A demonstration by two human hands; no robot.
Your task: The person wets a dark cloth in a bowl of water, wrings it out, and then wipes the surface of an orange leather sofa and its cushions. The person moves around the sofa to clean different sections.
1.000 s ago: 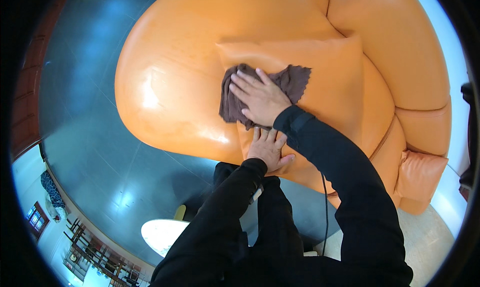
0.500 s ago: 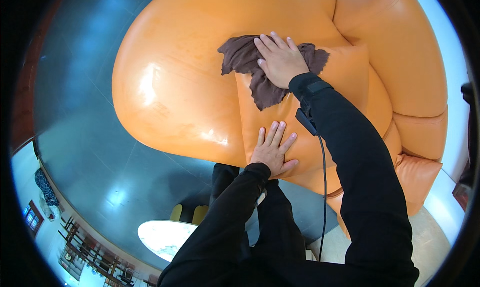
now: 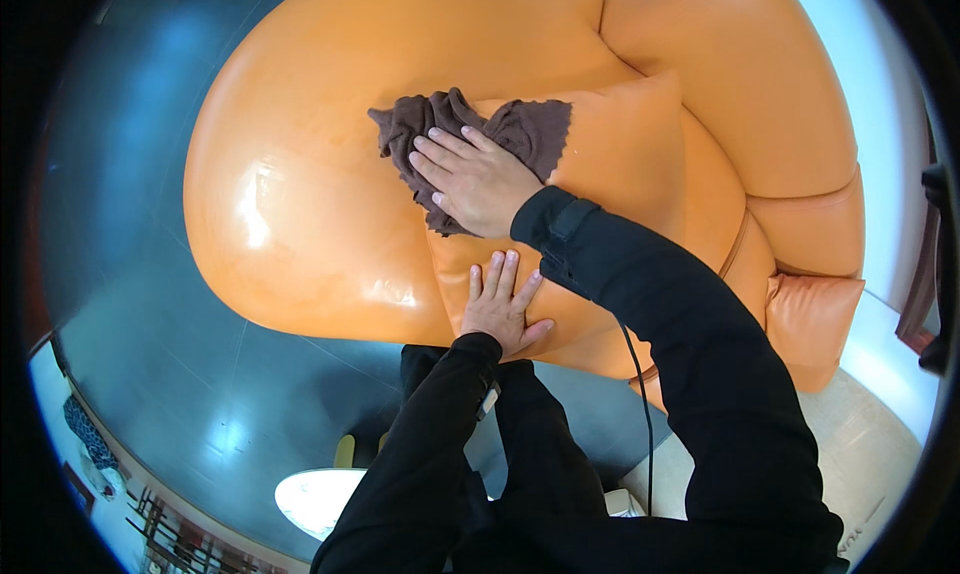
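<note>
A dark brown cloth (image 3: pixel 535 134) with ragged edges lies bunched in folds on an orange leather-look cushion (image 3: pixel 620 134). It partly covers the cushion's left edge. My right hand (image 3: pixel 480 179) lies flat on the cloth, palm down with fingers stretched out, pressing it rather than gripping it. Nearer to me, my left hand (image 3: pixel 503 304) rests on the cushion's near left part. Its fingers are spread and nothing is in them.
The cushion lies on a large rounded orange sofa (image 3: pixel 290 144), whose backrest (image 3: pixel 730 84) rises on the right. A smaller orange cushion (image 3: pixel 812 319) sits at the near right. A white-topped table (image 3: pixel 315 499) stands at the lower left. A black cable (image 3: pixel 640 394) hangs from my right sleeve.
My right hand has moved toward me and a little left, and the cloth under it has bunched up. My left hand stays on the cushion. The whole view has shifted.
</note>
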